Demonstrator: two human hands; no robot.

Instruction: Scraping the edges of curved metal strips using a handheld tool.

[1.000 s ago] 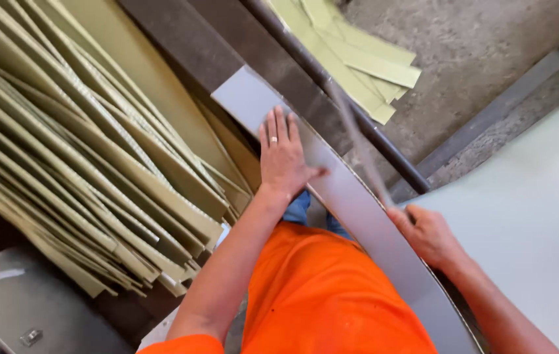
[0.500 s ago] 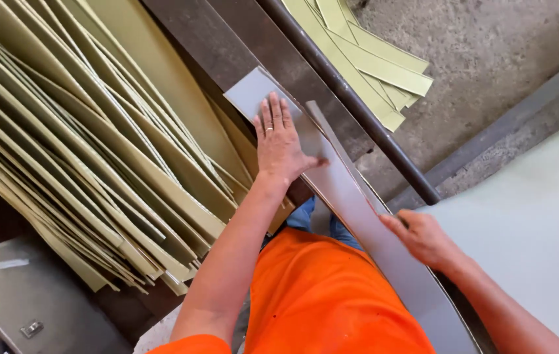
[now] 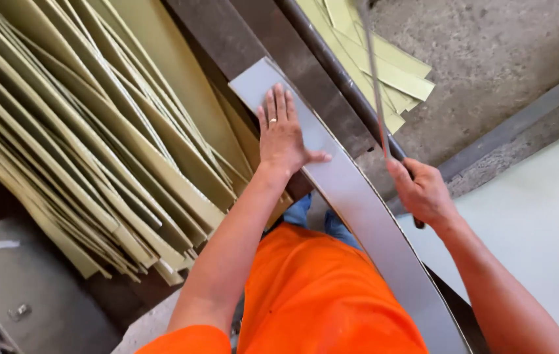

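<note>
A long grey metal strip point(image 3: 358, 210) runs diagonally from the upper middle to the lower right, over a dark steel beam point(image 3: 305, 65). My left hand point(image 3: 282, 134) lies flat on the strip's upper end, palm down, with a ring on one finger. My right hand point(image 3: 423, 193) is off the strip's right edge, closed round a thin grey rod point(image 3: 372, 78) that slants up to the top of the view. A dark tip shows below the fist. My orange shirt point(image 3: 319, 301) fills the lower middle.
A big fan of yellow-green sheet strips point(image 3: 82, 131) fills the left side. Several cut yellow-green pieces point(image 3: 391, 65) lie on the concrete floor point(image 3: 509, 52) at the top right. A pale flat sheet point(image 3: 541, 229) is at the right, and a grey metal plate point(image 3: 23, 288) at the lower left.
My right hand has left the strip's lower edge and risen to grip the thin rod. My left hand stays flat on the strip's upper end.
</note>
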